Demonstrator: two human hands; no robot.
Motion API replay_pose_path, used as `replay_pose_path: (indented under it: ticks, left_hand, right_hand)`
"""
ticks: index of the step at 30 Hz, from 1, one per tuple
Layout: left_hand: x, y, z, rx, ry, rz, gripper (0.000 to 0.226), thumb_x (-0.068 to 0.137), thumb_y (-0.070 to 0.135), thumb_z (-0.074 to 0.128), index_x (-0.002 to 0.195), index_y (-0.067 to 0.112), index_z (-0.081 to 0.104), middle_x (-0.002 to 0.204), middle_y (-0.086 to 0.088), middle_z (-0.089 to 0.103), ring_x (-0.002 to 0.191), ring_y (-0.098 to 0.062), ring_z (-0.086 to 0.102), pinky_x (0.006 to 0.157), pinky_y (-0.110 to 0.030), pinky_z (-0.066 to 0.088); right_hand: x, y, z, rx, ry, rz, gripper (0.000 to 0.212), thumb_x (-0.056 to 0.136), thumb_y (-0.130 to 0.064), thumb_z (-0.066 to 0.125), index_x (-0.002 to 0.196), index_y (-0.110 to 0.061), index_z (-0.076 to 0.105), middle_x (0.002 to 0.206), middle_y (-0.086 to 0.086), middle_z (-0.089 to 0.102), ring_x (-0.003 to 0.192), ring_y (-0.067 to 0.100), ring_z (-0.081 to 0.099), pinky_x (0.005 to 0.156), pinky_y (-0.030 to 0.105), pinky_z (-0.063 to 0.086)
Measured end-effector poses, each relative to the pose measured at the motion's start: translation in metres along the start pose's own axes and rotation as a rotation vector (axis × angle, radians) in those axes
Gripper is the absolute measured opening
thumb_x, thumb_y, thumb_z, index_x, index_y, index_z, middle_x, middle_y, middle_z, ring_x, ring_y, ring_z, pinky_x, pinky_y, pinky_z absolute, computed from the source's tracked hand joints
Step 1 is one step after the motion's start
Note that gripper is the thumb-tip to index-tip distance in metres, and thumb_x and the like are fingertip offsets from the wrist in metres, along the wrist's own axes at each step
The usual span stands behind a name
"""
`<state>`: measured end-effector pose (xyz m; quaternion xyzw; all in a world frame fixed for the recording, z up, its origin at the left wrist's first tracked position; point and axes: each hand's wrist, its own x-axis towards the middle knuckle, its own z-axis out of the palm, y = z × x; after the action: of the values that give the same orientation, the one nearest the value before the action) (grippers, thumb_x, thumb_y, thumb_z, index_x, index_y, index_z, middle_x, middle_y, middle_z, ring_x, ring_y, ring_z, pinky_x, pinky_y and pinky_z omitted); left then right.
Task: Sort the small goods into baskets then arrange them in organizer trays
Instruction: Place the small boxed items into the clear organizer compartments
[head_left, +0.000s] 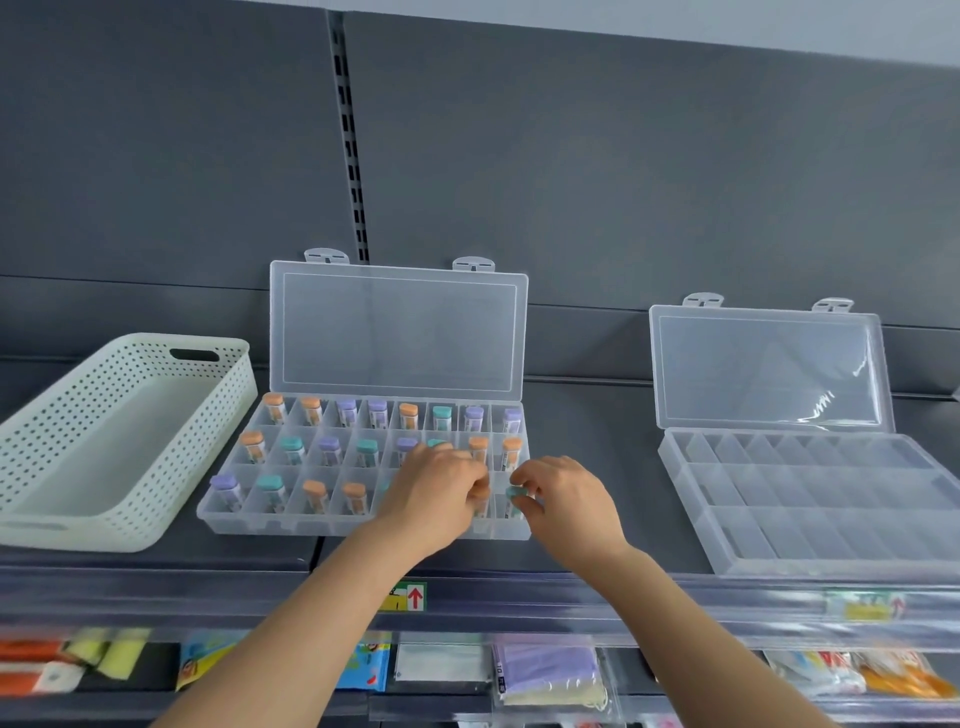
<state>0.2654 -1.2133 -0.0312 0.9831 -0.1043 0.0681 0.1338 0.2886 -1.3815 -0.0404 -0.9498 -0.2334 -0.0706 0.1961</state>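
Dark grey shelf (587, 431) against a grey back panel (623, 182) with one slotted upright (350, 156); packaged goods (545, 670) hang on the level below. Both forearms reach up and forward to the front right corner of the left organizer tray (244, 525). The right hand (563, 501) pinches a teal-capped vial (514, 492) between thumb and fingertips, upright over the last front compartment. The left hand (436, 488) sits just beside it, palm down and fingers curled into the front row; its grip cannot be told. Count: two clear trays with lids raised, one white perforated basket (208, 447) on the left. Capped vials (274, 408): eight in the back row, eight in the middle row, four plainly visible in the front row, the rest hidden by the hands. The right organizer tray (810, 551) stands well apart.
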Motion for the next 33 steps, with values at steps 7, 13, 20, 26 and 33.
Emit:
replay_pose_path:
  ticks: [7,13,20,26,33]
  left_hand:
    - [-0.004,0.001,-0.002,0.032,0.025,-0.012,0.025,0.093,0.032,0.060,0.115,0.022,0.065,0.113,0.006,0.065,0.104,-0.012,0.057,0.094,-0.028,0.043]
    - [-0.020,-0.005,-0.019,0.074,0.073,-0.092,0.031,0.094,0.030,0.056,0.123,0.022,0.062,0.121,0.006,0.062,0.112,-0.012,0.055,0.102,-0.030,0.040]
    - [-0.068,-0.040,-0.056,0.276,0.120,-0.285,0.031,0.096,0.029,0.051,0.125,0.020,0.058,0.125,0.004,0.058,0.114,-0.016,0.052,0.096,-0.032,0.040]
    - [-0.126,-0.081,-0.096,0.400,0.110,-0.504,0.038,0.094,0.030,0.051,0.130,0.019,0.053,0.129,0.001,0.053,0.117,-0.021,0.048,0.092,-0.034,0.043]
    - [-0.199,-0.144,-0.133,0.446,0.099,-0.720,0.032,0.092,0.030,0.051,0.122,0.018,0.054,0.120,-0.002,0.054,0.113,-0.021,0.048,0.090,-0.035,0.044]
  right_hand:
    - [-0.001,-0.003,-0.001,0.007,0.038,-0.006,0.028,0.088,-0.036,0.061,0.112,-0.022,0.065,0.106,-0.006,0.064,0.099,0.014,0.057,0.077,0.025,0.049]
    - [0.004,-0.016,-0.005,0.035,0.062,-0.081,0.032,0.086,-0.038,0.065,0.111,-0.019,0.066,0.108,-0.002,0.066,0.098,0.019,0.060,0.080,0.030,0.050]
    - [0.025,-0.061,0.000,-0.041,0.006,-0.200,0.042,0.090,-0.033,0.058,0.128,-0.018,0.055,0.127,0.004,0.056,0.115,0.027,0.051,0.097,0.038,0.042]
    - [0.047,-0.139,0.013,-0.136,-0.123,-0.379,0.052,0.092,-0.040,0.051,0.138,-0.020,0.040,0.138,0.004,0.046,0.129,0.027,0.038,0.107,0.041,0.031]
    - [0.061,-0.248,0.043,-0.181,-0.184,-0.586,0.048,0.089,-0.040,0.054,0.131,-0.018,0.045,0.133,0.007,0.049,0.125,0.028,0.041,0.104,0.041,0.032]
